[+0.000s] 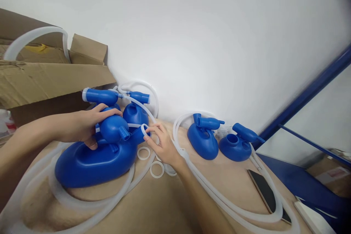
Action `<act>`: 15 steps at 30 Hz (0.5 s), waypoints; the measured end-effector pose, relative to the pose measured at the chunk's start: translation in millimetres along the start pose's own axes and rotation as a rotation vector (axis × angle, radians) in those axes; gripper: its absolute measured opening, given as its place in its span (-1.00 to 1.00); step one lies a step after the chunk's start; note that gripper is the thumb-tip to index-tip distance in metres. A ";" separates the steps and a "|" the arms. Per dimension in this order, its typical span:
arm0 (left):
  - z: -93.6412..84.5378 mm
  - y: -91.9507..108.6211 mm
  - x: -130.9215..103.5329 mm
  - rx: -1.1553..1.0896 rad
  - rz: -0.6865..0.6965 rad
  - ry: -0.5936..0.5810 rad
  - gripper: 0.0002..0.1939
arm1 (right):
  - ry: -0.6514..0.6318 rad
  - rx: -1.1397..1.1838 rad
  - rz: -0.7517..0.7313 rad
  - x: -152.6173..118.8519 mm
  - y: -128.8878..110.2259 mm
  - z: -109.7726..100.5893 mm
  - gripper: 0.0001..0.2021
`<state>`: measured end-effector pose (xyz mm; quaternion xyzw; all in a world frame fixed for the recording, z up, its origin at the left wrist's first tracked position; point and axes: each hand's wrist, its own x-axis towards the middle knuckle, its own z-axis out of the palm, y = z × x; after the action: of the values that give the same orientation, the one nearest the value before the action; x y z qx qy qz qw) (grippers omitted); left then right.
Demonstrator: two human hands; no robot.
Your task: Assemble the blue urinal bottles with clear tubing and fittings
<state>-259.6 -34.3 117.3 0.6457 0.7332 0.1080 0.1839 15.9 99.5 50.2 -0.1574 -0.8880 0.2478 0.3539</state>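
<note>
A large blue plastic urinal bottle lies on the table in front of me, its neck angled to the right. Over its handle sits a rounded blue funnel piece with a short spout. My left hand is closed around this piece, thumb down by the bottle's handle. At the mouth of the neck, my right hand pinches a white sealing ring between thumb and fingers. How far the ring is seated I cannot tell. Two loose white rings, an upper one and a lower one, lie below my right hand.
More blue bottles with funnel pieces stand behind and on the right. Clear hoses loop over the table. A cardboard box stands at the left, a phone lies at the right, and a white wall rises behind.
</note>
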 end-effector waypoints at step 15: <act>1.1 5.7 0.4 0.013 -0.008 -0.004 0.06 | -0.359 0.366 0.176 48.1 -2.2 -14.5 -0.49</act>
<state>-254.1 -33.1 118.5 0.6443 0.7359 0.1013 0.1819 -7.8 124.3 87.0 -0.1209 -0.8600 0.4577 0.1904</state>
